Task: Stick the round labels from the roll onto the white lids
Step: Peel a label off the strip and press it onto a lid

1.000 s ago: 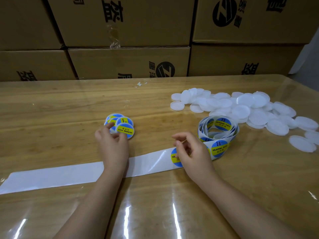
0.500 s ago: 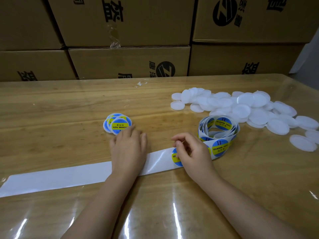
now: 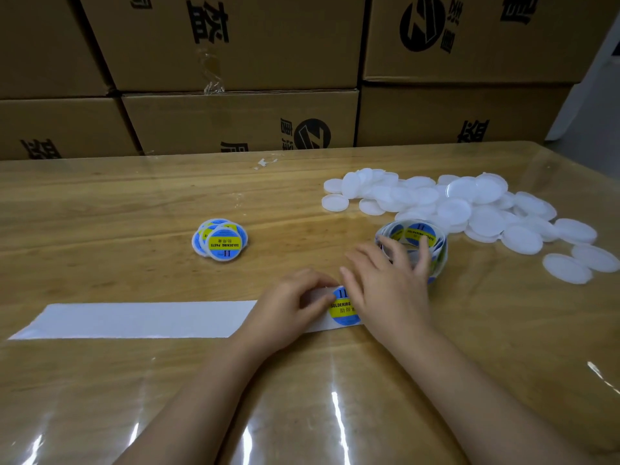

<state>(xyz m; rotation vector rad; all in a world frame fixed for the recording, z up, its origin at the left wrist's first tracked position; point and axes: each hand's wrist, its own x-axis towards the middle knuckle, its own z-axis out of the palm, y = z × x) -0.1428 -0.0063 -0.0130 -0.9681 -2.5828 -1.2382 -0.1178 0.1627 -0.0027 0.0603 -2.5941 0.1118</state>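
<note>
A blue and yellow round label [image 3: 341, 307] sits on the white backing strip [image 3: 134, 320] that runs leftward from the label roll [image 3: 416, 233]. My left hand [image 3: 292, 305] lies on the strip with curled fingers, its fingertips pinching at the label's left edge. My right hand [image 3: 389, 285] rests just right of the label, fingers spread and straight, their tips touching the roll. A loose pile of white lids [image 3: 469, 209] lies at the right. A small stack of labelled lids [image 3: 223, 241] sits left of centre.
The wooden table [image 3: 100, 213] is covered with a glossy clear sheet. Stacked cardboard boxes [image 3: 235, 122] form a wall along its far edge. A scrap of tape [image 3: 265, 162] lies near the back. The table's right edge [image 3: 590, 169] curves away beside the lids.
My left hand left the labelled stack and slid right along the strip to the label. My right hand let go of the label's edge and opened toward the roll.
</note>
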